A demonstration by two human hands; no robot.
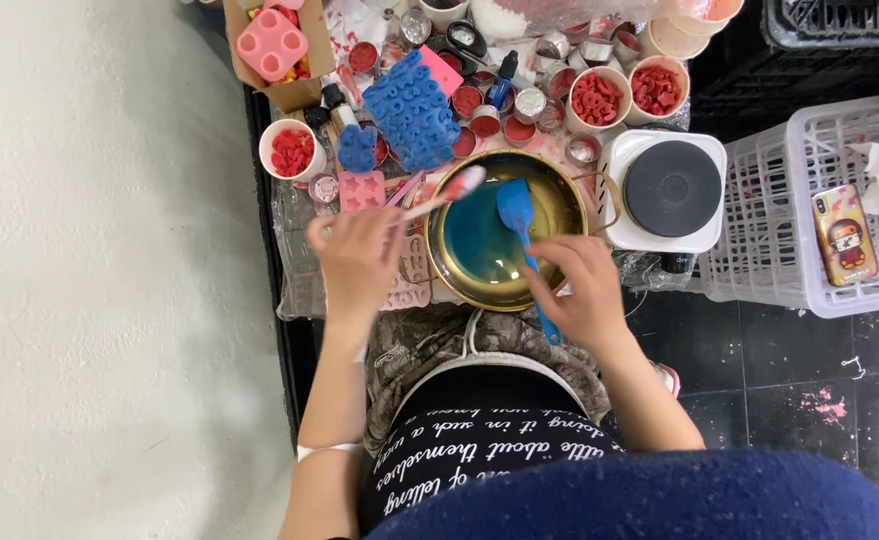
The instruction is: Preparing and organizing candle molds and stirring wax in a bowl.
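Right hand is gripping a blue spatula, its blade dipping into the teal liquid in the round brass pot. Left hand is pinching a pink-tipped spoon over the pot's left rim. The table's looking jammed behind the pot — bumpy blue mold, cups of red bits, hotplate touching the pot's right side.

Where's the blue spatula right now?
In the head view, the blue spatula is held in the right hand, its blade dipped in the blue liquid in the gold pot, just left of the white hotplate.
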